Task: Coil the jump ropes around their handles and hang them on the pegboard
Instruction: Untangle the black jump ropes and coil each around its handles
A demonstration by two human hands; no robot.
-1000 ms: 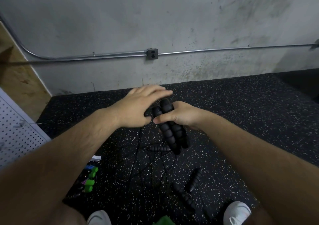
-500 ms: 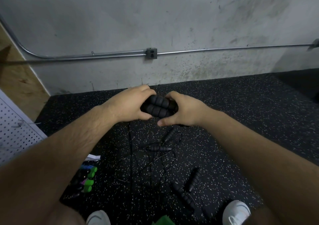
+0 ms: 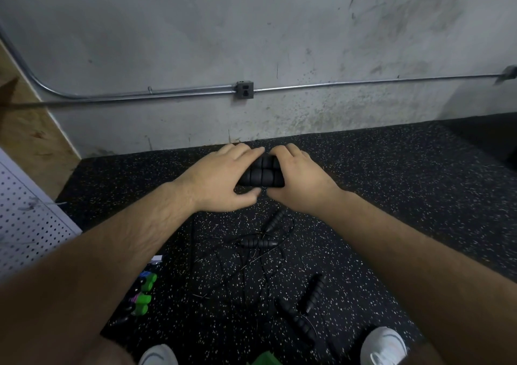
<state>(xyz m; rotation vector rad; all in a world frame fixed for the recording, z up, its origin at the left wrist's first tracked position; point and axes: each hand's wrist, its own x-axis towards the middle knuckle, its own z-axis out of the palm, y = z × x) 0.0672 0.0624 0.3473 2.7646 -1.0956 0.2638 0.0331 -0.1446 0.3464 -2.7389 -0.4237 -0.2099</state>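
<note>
- Paired black handles (image 3: 261,175) lie crosswise between both hands, at 12 o'clock from the loose ropes (image 3: 251,255) on the floor (image 3: 391,196).
- The left hand (image 3: 221,181) curls its fingers over their 9 o'clock end; the right hand (image 3: 300,181) clamps the 3 o'clock end.

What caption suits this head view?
The left hand and right hand hold paired black handles above tangled jump ropes.

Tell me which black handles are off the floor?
The pair of handles gripped between left hand and right hand; other handles lie on the floor.
</note>
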